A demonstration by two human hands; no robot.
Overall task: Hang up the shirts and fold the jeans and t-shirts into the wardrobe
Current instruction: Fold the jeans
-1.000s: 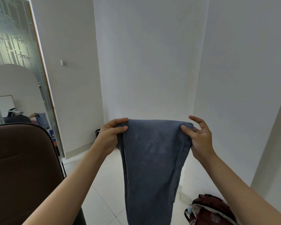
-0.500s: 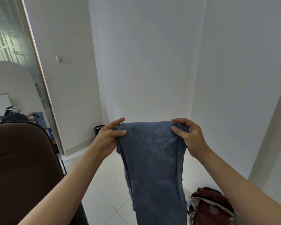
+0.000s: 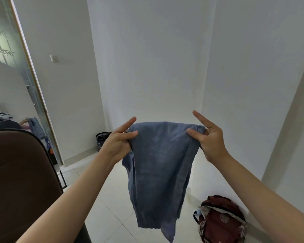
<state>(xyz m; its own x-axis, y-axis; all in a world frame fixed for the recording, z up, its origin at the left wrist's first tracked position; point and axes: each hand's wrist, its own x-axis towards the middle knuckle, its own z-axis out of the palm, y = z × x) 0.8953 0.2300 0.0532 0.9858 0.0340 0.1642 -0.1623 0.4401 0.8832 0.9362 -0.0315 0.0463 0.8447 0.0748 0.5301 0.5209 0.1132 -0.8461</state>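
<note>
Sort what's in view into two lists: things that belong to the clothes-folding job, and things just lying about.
Part of the job:
- blue jeans, hanging in the air
- left hand and right hand, each pinching a top corner

Just lying about:
- maroon backpack on the floor
- brown chair
- dark bag by the wall

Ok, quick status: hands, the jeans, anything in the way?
Left hand and right hand pinch the blue jeans at the top corners. Jeans hang doubled over, clear of the floor. Maroon backpack below right, brown chair at left.

matt, seemingly soft denim jeans [image 3: 161, 165]
</note>
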